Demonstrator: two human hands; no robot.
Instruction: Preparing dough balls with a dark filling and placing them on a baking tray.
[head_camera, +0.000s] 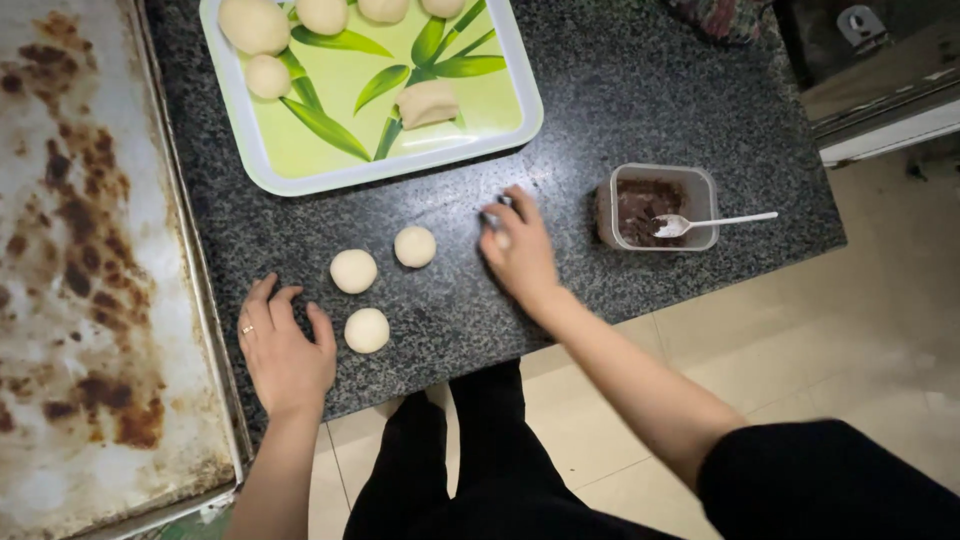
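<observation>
L hand (285, 350) flat on worktop (620, 110), open, empty, just beside 3 dough balls (367, 330). R hand (518, 250) curled over sth small and dark, can't tell if gripped. Work balls mid-worktop; front edge close. Tray (525, 85) behind, filling tub (655, 207) right, baking sheet (100, 250) left.

Even soft overhead light, faint shadows under the hands (285, 350) on the counter (620, 110), mild glare on the tray (290, 160) rim and spoon (700, 222), right hand (520, 255) slightly motion-blurred, wide-angle bending at the frame edges, top-right corner dim.
</observation>
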